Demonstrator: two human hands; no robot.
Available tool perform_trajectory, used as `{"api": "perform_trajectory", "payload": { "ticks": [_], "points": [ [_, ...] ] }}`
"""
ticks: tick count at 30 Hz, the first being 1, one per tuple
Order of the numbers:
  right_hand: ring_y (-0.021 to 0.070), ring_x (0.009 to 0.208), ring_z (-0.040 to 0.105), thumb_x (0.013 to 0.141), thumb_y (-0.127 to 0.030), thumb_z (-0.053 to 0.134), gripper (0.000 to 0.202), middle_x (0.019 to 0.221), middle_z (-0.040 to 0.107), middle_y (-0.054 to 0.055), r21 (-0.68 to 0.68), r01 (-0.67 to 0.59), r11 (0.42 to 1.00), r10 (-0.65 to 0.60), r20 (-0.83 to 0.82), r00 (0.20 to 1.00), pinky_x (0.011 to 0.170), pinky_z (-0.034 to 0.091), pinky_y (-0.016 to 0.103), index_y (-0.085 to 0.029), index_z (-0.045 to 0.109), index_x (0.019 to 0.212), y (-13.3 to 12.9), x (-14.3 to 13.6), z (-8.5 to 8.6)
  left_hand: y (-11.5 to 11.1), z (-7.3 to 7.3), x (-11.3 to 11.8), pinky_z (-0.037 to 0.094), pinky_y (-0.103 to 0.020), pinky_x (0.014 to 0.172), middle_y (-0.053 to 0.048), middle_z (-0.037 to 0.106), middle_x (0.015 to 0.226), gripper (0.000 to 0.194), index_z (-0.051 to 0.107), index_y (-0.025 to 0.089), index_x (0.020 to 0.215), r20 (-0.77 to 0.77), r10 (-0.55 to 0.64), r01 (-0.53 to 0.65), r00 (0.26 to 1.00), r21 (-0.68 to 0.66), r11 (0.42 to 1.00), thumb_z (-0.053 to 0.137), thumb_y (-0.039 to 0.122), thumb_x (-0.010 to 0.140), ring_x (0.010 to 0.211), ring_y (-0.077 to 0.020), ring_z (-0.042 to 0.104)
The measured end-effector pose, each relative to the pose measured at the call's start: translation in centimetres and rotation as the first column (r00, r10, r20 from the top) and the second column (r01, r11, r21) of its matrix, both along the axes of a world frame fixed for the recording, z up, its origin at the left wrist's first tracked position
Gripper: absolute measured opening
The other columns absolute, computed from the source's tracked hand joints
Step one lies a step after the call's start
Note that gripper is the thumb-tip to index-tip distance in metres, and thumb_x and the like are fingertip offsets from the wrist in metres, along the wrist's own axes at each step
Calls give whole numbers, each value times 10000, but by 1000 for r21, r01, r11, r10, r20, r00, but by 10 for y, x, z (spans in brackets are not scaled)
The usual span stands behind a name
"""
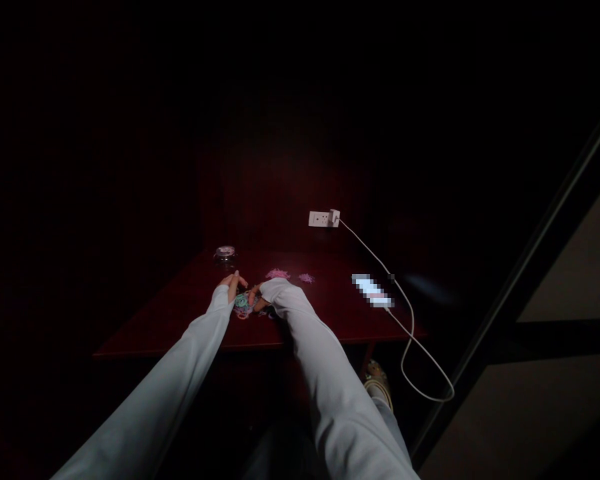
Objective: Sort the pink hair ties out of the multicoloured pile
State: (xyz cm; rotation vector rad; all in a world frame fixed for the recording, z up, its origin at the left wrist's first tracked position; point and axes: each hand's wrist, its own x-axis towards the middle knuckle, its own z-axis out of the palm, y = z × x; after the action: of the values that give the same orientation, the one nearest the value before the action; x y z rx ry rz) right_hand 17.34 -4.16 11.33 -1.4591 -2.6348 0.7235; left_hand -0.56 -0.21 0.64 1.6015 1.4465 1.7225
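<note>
A small heap of thin, tangled colourful bands (242, 303), teal, purple and peach, lies near the front of the dark red table. At its upper left edge is my left hand (233, 283), palm turned inward, with fingers stretched out and nothing visible in them. My right hand (261, 297) reaches in from the right, its fingers apart and touching the heap; the sleeve covers part of it. Behind my right hand lies a pink pile (278, 273) of similar strands. A smaller purple pile (307, 277) sits to the right of that one.
A round clear container (225, 252) stands at the back left of the table (180, 327). On the right lies a lit phone (373, 291), its white cable (413, 320) looping past the table edge and up to a wall socket (319, 219). Surroundings are very dark.
</note>
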Motion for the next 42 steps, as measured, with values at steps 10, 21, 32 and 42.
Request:
{"api": "perform_trajectory", "payload": {
  "ticks": [10,21,32,42],
  "points": [
    [132,783,709,800,-256,868,292,885,802,-44,101,2,995,-14,123,992,652,462,185,-261,851,1092,-7,-2,3,3,-3,-4,568,-382,830,-74,780,766,730,627,275,570,-72,-45,45,996,-3,999,359,870,899,793,-256,697],
    [113,731,626,778,-269,879,200,777,708,-72,7,78,997,-77,-88,993,660,430,193,-284,844,974,-1,11,1,6,-7,-8,560,-360,810,-61,762,788,664,653,269,620,-133,-82,80,988,-24,997,390,799,922,804,-247,691],
    [108,678,533,782,-270,830,216,695,590,-77,-80,158,984,-174,-265,949,625,373,215,-219,817,991,15,28,-11,-1,3,-2,516,-332,828,-7,638,733,334,625,262,684,-333,-134,144,933,5,990,642,516,901,764,-218,596],
    [101,645,485,762,-257,835,185,664,548,-84,-95,180,979,-202,-351,914,608,339,221,-199,793,933,40,32,-33,-17,3,5,513,-319,804,2,692,852,184,673,285,857,-422,-184,198,888,-11,980,725,461,838,801,-216,606]
  ]
}}
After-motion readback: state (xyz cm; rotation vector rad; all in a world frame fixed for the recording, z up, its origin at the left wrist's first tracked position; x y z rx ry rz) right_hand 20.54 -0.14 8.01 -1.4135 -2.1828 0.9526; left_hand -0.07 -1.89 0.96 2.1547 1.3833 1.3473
